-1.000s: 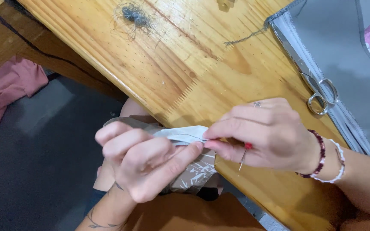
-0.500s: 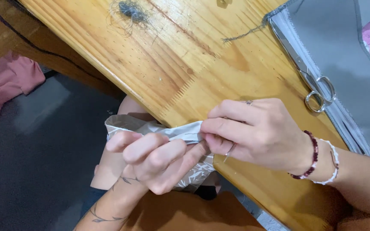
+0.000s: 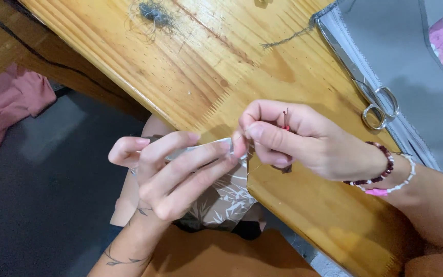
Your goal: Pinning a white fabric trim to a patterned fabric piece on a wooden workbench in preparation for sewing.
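My left hand (image 3: 173, 172) pinches a small folded piece of grey-white fabric (image 3: 216, 146) between thumb and fingers, just off the edge of the wooden table (image 3: 190, 66). My right hand (image 3: 293, 138) meets it at the fabric's right end, fingers closed around a thin tool with a red tip (image 3: 286, 124), probably a needle or seam ripper. A fine thread runs down from where the two hands touch. More fabric with a leaf print (image 3: 226, 202) hangs below the hands over my lap.
Metal scissors (image 3: 367, 87) lie on grey fabric (image 3: 401, 56) at the table's right side. A tuft of dark thread (image 3: 155, 11) and a loose thread strand (image 3: 288, 36) sit on the wood. Pink cloth (image 3: 11, 110) lies on the dark floor at left.
Both hands have shifted slightly up and right. The right hand has turned so the red-tipped tool now sticks up between its fingers, and the left fingers have stretched out along the fabric.
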